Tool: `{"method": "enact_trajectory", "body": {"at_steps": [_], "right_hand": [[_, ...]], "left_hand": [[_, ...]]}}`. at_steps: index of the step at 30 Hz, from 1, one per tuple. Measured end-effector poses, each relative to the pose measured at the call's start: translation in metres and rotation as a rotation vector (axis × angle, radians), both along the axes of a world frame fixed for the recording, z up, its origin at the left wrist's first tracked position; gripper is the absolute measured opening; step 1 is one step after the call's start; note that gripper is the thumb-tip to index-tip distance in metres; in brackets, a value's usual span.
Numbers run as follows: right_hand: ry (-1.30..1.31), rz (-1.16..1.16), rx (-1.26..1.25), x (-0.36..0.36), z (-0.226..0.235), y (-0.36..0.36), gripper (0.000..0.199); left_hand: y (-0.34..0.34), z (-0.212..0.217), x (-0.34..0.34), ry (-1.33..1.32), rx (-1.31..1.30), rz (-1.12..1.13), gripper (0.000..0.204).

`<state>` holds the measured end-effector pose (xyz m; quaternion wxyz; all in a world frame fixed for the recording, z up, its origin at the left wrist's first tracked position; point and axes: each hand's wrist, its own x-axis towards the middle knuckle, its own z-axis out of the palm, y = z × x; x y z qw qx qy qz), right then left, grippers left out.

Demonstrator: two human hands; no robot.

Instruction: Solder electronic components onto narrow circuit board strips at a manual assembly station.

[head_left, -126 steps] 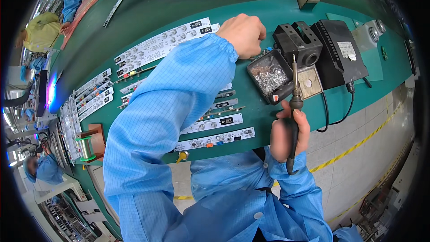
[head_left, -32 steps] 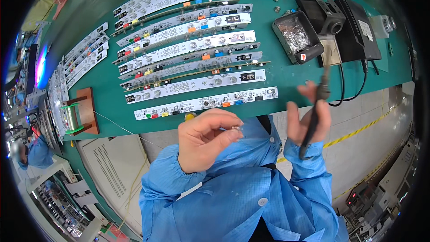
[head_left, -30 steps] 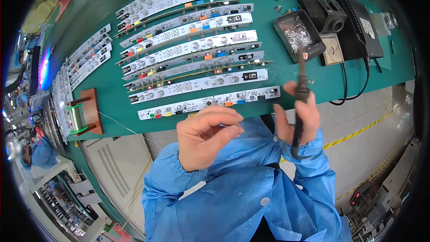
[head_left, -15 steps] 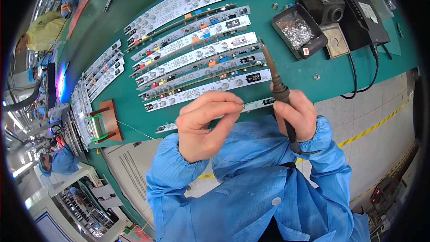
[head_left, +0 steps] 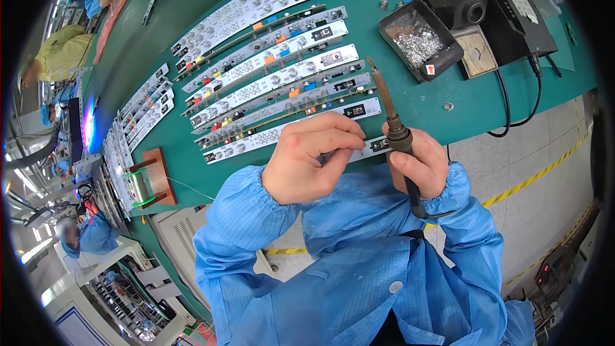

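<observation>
My right hand (head_left: 424,165) is wrapped around a soldering iron (head_left: 398,136), its tip pointing up and away from me. Just left of it, my left hand (head_left: 314,157) is closed in a pinch, thumb against fingertips; what it pinches is hidden or too small to name. Close to those fingertips lies a narrow white circuit board (head_left: 373,147), partly covered by my hands. Beyond it, several long strip circuit boards (head_left: 272,79) lie in a row, some face up and some on edge with coloured parts.
At the far right are a black tray of solder scraps (head_left: 446,59), an iron holder (head_left: 473,11), a sponge dish (head_left: 477,57) and a black box with cables (head_left: 512,16). A solder wire spool (head_left: 136,187) stands on a wooden stand at left. Other people work farther left.
My left hand has moved right, closer to the iron. The board end that stuck out left of it no longer shows. The right hand keeps its hold on the soldering iron; the view has shifted slightly.
</observation>
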<state>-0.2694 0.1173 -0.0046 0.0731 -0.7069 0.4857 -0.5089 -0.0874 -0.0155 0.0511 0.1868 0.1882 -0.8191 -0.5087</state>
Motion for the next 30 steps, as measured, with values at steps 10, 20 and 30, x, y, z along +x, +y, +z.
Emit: {"method": "enact_trajectory", "body": {"at_steps": [10, 20, 30], "right_hand": [[-0.011, -0.021, -0.030, 0.002, -0.002, 0.000, 0.038], [-0.003, -0.011, 0.011, 0.001, -0.002, 0.002, 0.038], [-0.002, 0.002, 0.022, -0.001, 0.000, 0.001, 0.041]], "left_hand": [[-0.002, -0.002, -0.003, 0.008, 0.027, -0.009, 0.021], [0.004, -0.006, -0.005, 0.036, -0.005, 0.012, 0.031], [0.008, -0.003, -0.006, 0.019, -0.090, -0.008, 0.034]]}}
